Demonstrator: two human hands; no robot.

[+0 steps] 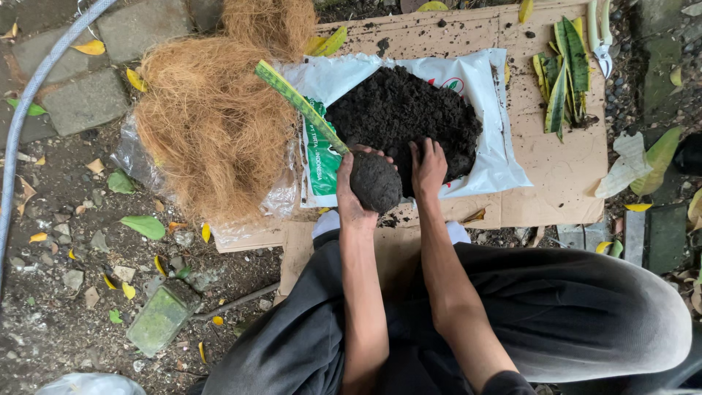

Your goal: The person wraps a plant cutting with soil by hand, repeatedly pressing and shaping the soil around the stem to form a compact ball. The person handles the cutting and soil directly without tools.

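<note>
My left hand point(349, 196) grips a dark round ball of soil point(375, 181) packed around the base of a long green, yellow-edged leaf cutting point(296, 102) that sticks out up and to the left. My right hand point(428, 168) rests fingers-down on the near edge of a heap of black soil point(402, 110). The heap lies on a white plastic bag point(490, 157) spread over a sheet of brown cardboard point(563, 183).
A big mound of brown coconut fibre point(212, 117) lies left of the bag. Several more leaf cuttings point(563, 77) and white-handled pruning shears point(601, 36) sit at the cardboard's far right. A grey hose point(29, 102) crosses the paving at left. My knees in dark trousers point(570, 307) fill the foreground.
</note>
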